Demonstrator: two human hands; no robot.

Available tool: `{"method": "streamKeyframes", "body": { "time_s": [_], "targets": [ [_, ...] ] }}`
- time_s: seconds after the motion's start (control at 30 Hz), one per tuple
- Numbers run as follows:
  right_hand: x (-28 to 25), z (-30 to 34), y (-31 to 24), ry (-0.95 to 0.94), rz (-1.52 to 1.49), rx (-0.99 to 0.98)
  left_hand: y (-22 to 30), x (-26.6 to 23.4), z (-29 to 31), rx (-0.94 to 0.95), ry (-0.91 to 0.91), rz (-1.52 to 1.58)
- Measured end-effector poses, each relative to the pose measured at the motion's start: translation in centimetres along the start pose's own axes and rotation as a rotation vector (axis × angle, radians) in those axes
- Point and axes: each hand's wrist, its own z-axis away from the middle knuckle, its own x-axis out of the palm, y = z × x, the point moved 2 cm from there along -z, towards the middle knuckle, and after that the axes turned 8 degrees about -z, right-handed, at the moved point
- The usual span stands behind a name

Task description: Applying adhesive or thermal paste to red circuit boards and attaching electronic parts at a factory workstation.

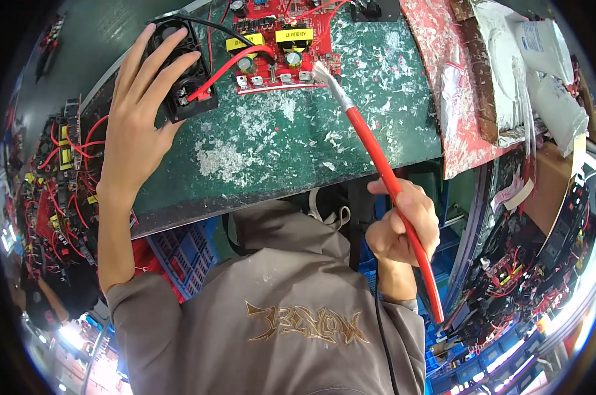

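Observation:
My left hand (137, 115) grips a black end panel with a fan (202, 104), its fingers spread across the top and the thumb at the near edge. A thick red wire (235, 64) and a black wire (212, 25) run from the panel to a red circuit board (325, 47) on the bench. Yellow-wrapped transformers (294, 36) stand on that board. My right hand (408, 224) is closed around a red-handled brush (378, 155). White paste coats the brush's tip, which touches the board's near right corner, beside a row of small metal-tabbed parts (285, 78).
The green bench top (377, 85) is smeared with white flecks. To the right lie a red sheet (426, 39), a white tube (451, 99) and a paste-covered open box (508, 92). Wired boards (61, 178) pile up at left; another person's arm (53, 297) shows at lower left.

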Motion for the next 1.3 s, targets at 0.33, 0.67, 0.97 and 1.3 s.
{"method": "streamKeyframes", "body": {
  "time_s": [0.33,0.67,0.97,1.3],
  "targets": [
    [-1.1,0.2,-0.2,-0.026,-0.152,0.033,-0.7,-1.2,-1.0,0.163,0.105,0.108],
    [-2.2,-0.5,-1.3,0.17,-0.291,0.051,-3.3,-1.6,-5.1,-0.141,0.368,0.532],
    [-7.8,2.6,-2.6,0.731,-0.082,0.238,-11.5,-13.3,-26.4,-0.431,0.867,0.186],
    [-5.4,-1.6,-2.0,0.713,-0.133,0.236,-20.3,-1.9,-32.8,-0.497,0.433,-0.335]
  ]
}}
